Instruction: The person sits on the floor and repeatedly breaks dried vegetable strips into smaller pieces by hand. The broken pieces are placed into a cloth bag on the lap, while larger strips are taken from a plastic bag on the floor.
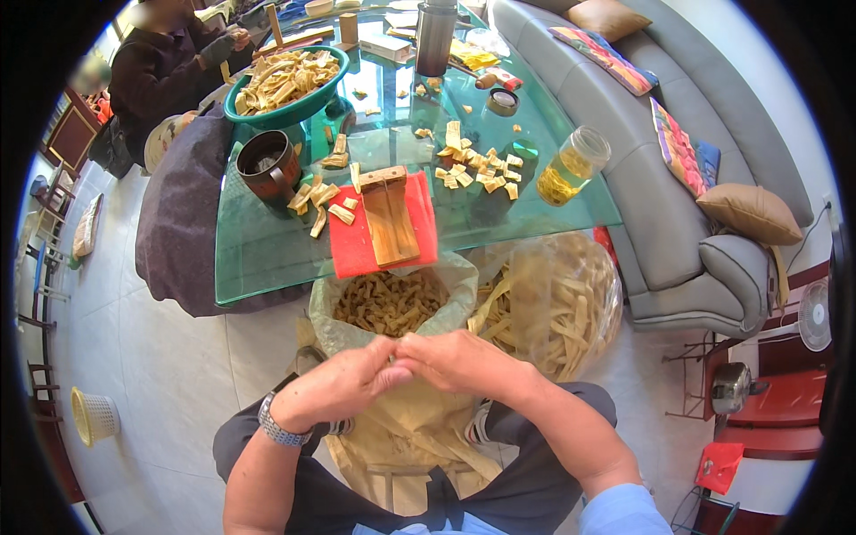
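Note:
My left hand (pixel 355 378) and my right hand (pixel 453 360) meet fingertip to fingertip above my lap, both closed in a pinch. Whatever lies between the fingers is hidden. Just beyond them stands an open pale sack (pixel 459 287) with many small brown dried pieces (pixel 389 301) in it. To its right a clear plastic bag (pixel 596 308) holds long pale dried strips (pixel 557 325). Over the sack, at the table edge, a wooden block tool (pixel 392 227) with a raised end rests on a red cloth (pixel 346 251). Pale cut pieces (pixel 318 198) lie left of it.
The glass table (pixel 267 276) carries a dark mug (pixel 269 166), a teal basin (pixel 294 114) of pale strips, a jar of yellow liquid (pixel 573 166), a tall flask (pixel 436 40) and scattered chips (pixel 477 165). A grey sofa (pixel 615 169) flanks it. Another person (pixel 160 80) sits far left.

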